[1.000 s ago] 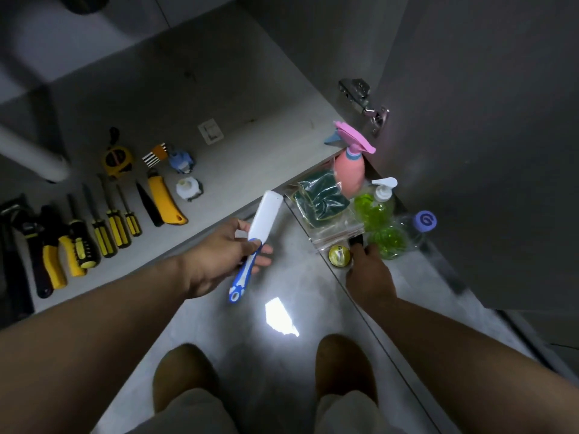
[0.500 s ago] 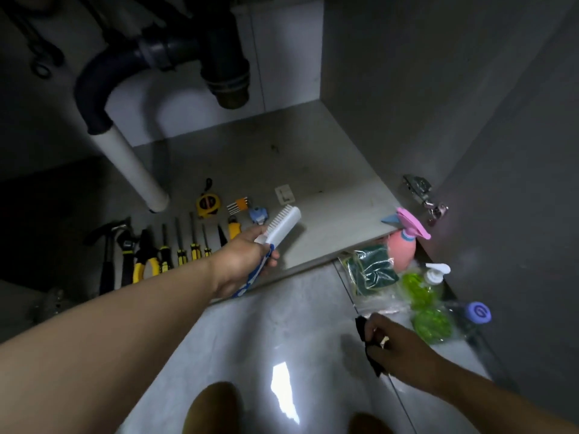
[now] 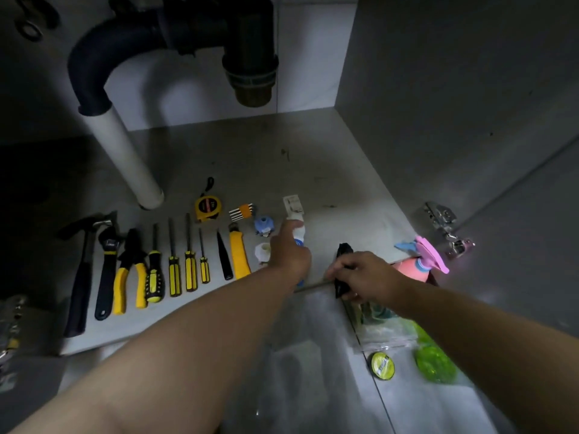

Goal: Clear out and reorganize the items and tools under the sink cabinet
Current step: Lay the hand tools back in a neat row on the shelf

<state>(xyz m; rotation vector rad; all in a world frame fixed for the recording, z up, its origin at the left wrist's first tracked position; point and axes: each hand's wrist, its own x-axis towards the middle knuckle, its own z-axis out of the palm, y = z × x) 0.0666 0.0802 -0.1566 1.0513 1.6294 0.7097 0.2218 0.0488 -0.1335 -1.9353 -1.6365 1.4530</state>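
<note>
Centre of frame: left hand (image 3: 289,252) grips white brush (image 3: 296,228) on cabinet floor (image 3: 329,170), right of the tool row (image 3: 156,267); right hand (image 3: 365,274) clasps a black object (image 3: 343,250) beside it.

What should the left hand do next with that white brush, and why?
Probably set the white brush flat on the cabinet floor and let go. The left hand holds it low at the right end of the row of tools, beside the yellow utility knife, where bare floor remains. The right hand already grips a black tool close by.
</note>
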